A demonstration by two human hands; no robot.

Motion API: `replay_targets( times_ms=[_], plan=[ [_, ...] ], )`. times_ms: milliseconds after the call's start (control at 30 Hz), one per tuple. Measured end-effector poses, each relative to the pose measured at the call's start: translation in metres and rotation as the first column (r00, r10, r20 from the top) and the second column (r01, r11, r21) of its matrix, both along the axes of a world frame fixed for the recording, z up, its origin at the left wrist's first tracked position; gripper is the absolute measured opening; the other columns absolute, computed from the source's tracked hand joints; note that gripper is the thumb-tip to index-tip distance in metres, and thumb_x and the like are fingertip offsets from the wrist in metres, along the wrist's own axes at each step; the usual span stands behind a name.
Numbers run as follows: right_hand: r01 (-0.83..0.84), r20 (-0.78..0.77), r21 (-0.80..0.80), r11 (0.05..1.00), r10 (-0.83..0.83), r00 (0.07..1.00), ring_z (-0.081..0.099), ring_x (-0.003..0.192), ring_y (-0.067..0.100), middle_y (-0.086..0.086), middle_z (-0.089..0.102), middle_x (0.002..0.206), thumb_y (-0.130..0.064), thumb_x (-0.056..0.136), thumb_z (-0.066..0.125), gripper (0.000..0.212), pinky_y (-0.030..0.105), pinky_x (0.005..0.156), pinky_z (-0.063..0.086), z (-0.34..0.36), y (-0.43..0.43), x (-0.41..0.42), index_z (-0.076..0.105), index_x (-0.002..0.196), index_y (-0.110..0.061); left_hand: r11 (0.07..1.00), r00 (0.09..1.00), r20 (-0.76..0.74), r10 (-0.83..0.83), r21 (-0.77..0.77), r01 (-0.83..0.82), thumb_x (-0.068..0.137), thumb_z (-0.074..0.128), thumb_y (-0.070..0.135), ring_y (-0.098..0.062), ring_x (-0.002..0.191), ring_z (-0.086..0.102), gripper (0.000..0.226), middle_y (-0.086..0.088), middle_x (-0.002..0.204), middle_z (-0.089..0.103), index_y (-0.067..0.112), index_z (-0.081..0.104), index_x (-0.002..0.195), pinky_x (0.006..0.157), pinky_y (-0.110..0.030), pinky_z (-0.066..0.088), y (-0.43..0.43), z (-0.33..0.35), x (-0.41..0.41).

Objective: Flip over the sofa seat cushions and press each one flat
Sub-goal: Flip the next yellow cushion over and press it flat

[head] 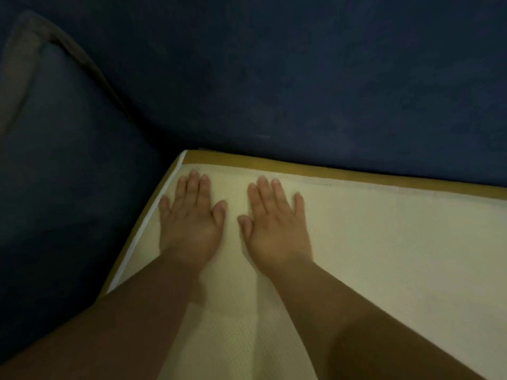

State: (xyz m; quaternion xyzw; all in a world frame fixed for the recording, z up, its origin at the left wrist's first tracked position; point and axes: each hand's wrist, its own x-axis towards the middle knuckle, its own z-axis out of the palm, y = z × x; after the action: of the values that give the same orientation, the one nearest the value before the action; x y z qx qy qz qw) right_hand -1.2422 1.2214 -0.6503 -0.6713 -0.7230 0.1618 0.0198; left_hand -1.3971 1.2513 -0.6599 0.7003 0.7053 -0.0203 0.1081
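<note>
A seat cushion (397, 242) lies in the sofa with its pale cream mesh side up, edged by a mustard-yellow border along the back and left. My left hand (190, 218) lies flat, palm down, near the cushion's back left corner, fingers straight and together. My right hand (275, 223) rests palm down just to its right, fingers spread a little. Both palms press on the cream surface. The two forearms reach in from the bottom of the view.
The dark blue sofa backrest (301, 78) rises right behind the cushion. The blue armrest (68, 174) with brownish piping stands at the left, close against the cushion's left edge.
</note>
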Motion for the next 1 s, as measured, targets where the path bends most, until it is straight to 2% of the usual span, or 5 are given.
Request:
replay_targets(
  times_ms=[400, 533, 733, 900, 1000],
  plan=[
    [-0.020, -0.003, -0.086, 0.996, 0.020, 1.000, -0.025, 0.145, 0.014, -0.004, -0.022, 0.161, -0.049, 0.101, 0.008, 0.062, 0.049, 0.118, -0.011, 0.012, 0.006, 0.004, -0.012, 0.153, -0.023, 0.999, 0.999, -0.038, -0.035, -0.001, 0.035, 0.096, 0.004, 0.050, -0.015, 0.144, -0.024, 0.067, 0.001, 0.158, -0.024, 0.019, -0.011, 0.152, 0.117, -0.052, -0.011, 0.004, 0.017, 0.006],
    [0.075, 0.023, 0.115, 0.991, -0.078, 0.997, -0.027, 0.144, 0.013, -0.007, -0.031, 0.155, -0.046, 0.102, 0.011, 0.061, 0.048, 0.117, -0.014, 0.031, -0.006, 0.036, -0.016, 0.152, -0.023, 0.973, 0.981, 0.043, -0.191, 0.143, 0.183, 0.098, 0.003, 0.048, -0.014, 0.143, -0.028, 0.061, 0.004, 0.154, -0.031, 0.023, -0.015, 0.151, 0.115, -0.048, -0.015, -0.015, 0.029, 0.039],
    [0.069, 0.073, -0.127, 0.989, -0.060, 0.995, -0.025, 0.145, 0.014, -0.003, -0.023, 0.160, -0.048, 0.101, 0.005, 0.062, 0.049, 0.118, -0.009, 0.009, -0.025, 0.061, -0.014, 0.153, -0.023, 0.975, 0.974, -0.052, -0.221, -0.035, 0.220, 0.095, -0.005, 0.049, -0.012, 0.145, -0.021, 0.063, 0.004, 0.160, -0.019, 0.023, -0.012, 0.152, 0.118, -0.049, -0.008, -0.027, 0.012, 0.060],
    [0.140, 0.057, 0.079, 0.987, -0.145, 0.988, -0.031, 0.142, 0.014, -0.004, -0.035, 0.154, -0.049, 0.100, 0.003, 0.062, 0.046, 0.115, -0.017, 0.034, -0.032, 0.092, -0.021, 0.150, -0.023, 0.947, 0.952, 0.043, -0.304, 0.118, 0.297, 0.092, -0.005, 0.050, -0.011, 0.143, -0.027, 0.064, 0.005, 0.157, -0.027, 0.025, -0.017, 0.150, 0.117, -0.046, -0.011, -0.034, 0.043, 0.092],
    [0.149, 0.066, -0.074, 0.986, -0.144, 0.987, -0.028, 0.144, 0.014, -0.003, -0.027, 0.158, -0.049, 0.100, 0.005, 0.062, 0.046, 0.117, -0.014, 0.021, -0.048, 0.113, -0.016, 0.152, -0.023, 0.931, 0.931, 0.033, -0.364, 0.035, 0.363, 0.090, -0.007, 0.052, -0.010, 0.144, -0.024, 0.064, 0.006, 0.159, -0.022, 0.027, -0.019, 0.148, 0.118, -0.044, -0.009, -0.052, 0.022, 0.118]
  ],
)
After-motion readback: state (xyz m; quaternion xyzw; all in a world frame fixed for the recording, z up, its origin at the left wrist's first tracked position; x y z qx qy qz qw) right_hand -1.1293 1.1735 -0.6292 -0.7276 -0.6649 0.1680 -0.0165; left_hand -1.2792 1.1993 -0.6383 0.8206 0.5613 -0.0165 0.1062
